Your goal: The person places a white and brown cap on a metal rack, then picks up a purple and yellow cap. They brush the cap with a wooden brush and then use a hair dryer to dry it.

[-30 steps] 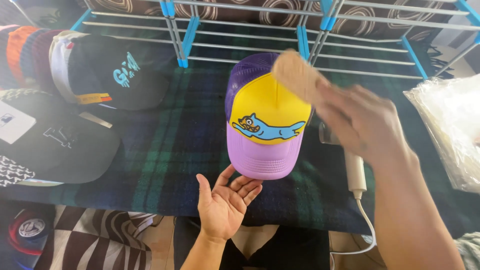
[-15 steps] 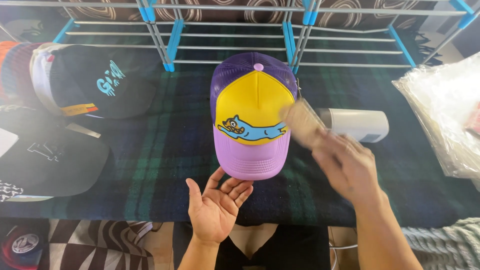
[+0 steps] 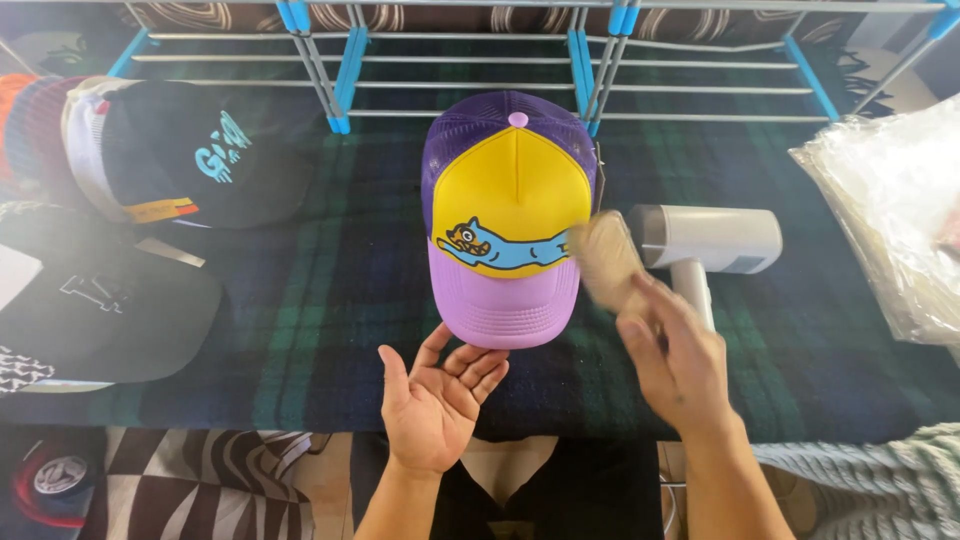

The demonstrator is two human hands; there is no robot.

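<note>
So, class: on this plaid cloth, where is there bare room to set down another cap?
Bare plaid cloth lies between the dark caps and the purple-yellow cap. Right of it is crowded: brush, right hand, white handheld appliance, plastic bags.

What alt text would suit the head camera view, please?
A purple, yellow and lilac trucker cap lies on a plaid cloth. The right hand holds a blurred tan brush at its side; the open left hand touches its brim.

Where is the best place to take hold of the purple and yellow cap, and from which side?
Probably the lilac brim of the cap, from the near side: it is flat, stiff-looking and points toward the open left hand. The right hand holds a tan brush.
</note>
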